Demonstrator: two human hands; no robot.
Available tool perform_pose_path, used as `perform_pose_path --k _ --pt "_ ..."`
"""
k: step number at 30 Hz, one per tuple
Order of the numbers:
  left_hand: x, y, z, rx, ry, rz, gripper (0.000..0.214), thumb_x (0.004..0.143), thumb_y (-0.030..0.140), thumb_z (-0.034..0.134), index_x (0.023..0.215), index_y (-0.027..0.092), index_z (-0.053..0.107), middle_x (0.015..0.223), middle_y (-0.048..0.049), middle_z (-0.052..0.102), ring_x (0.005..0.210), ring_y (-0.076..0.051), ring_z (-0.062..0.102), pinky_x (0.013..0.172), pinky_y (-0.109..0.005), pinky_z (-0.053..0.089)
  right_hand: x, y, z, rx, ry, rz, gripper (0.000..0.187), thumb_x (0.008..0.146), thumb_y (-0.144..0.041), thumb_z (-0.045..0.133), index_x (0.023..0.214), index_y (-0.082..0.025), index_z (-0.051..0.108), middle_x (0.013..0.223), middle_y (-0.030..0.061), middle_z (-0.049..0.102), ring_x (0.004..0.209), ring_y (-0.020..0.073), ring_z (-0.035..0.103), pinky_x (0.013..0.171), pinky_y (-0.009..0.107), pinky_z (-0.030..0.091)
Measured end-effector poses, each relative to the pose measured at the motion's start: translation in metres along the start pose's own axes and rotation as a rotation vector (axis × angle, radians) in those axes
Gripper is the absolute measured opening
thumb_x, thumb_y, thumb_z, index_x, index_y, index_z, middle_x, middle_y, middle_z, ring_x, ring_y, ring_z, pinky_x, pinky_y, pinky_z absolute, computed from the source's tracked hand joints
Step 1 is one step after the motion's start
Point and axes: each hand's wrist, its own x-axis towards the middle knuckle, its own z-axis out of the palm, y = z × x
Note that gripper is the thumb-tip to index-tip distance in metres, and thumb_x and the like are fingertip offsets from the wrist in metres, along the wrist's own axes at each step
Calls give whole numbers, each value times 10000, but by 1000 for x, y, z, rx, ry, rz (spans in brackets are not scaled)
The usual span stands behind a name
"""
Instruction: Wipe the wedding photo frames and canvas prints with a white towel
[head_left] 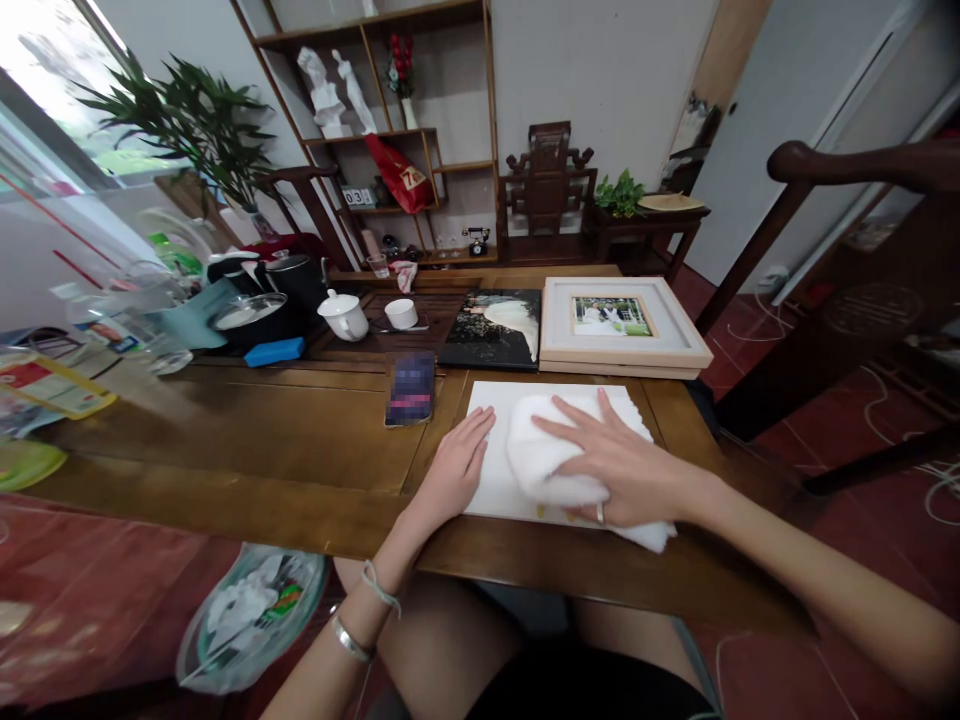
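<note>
A white flat panel (493, 470) lies on the wooden table in front of me. My left hand (457, 462) rests at its left edge, fingers stretched out and holding nothing. On the panel's right part sits a bunched white cloth (536, 462), fluffy like a towel. My right hand (600, 450) presses on this cloth from the right with fingers spread over it and the thumb side gripping its fold. A loose end of the cloth hangs past the panel's lower right corner. Small yellowish marks show near the panel's front edge.
Behind the panel lie a dark photo panel (484, 330) and a pale wooden picture frame (630, 352). A phone (410, 390) is to the left. Farther left stand a white lidded cup (343, 316), a blue sponge (274, 352) and bottles. A lined trash bin (251, 610) is below the table.
</note>
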Motion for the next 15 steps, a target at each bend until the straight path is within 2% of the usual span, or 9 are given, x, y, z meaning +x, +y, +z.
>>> perform_pose_path --k 3,5,9,12,15 --pt "0 0 -1 5 6 13 435 957 217 321 1364 189 473 1447 -90 466 1386 -220 364 1139 -483 314 15 22 -1 -44 41 92 467 772 -225 600 1237 -278 606 1544 99 267 1421 384 75 1051 706 68" --pt "1 1 -1 10 3 12 438 954 210 320 1365 186 471 1447 -93 466 1386 -222 363 1141 -484 311 24 20 3 -71 47 108 491 770 -191 587 1254 -275 596 1533 97 296 1420 386 75 1059 694 89" --pt "1 3 -2 8 -3 -16 442 955 215 313 1365 156 469 1451 -108 457 1388 -229 359 1139 -489 313 20 -18 13 -46 -24 -17 492 722 -197 632 1205 -289 627 1530 94 304 1414 405 79 1061 695 87" --pt "0 3 -2 5 -17 -20 450 953 202 306 1372 146 457 1463 -108 440 1393 -218 350 1148 -479 303 3 -52 21 4 -66 -183 395 713 -318 673 1107 -293 674 1555 93 233 1412 424 26 1048 717 47" --pt "0 2 -2 1 -17 -16 451 953 199 309 1376 142 452 1470 -106 431 1399 -212 337 1155 -469 294 -9 -64 24 24 -78 -243 400 723 -372 666 1115 -292 670 1569 84 189 1417 408 9 1059 704 20"
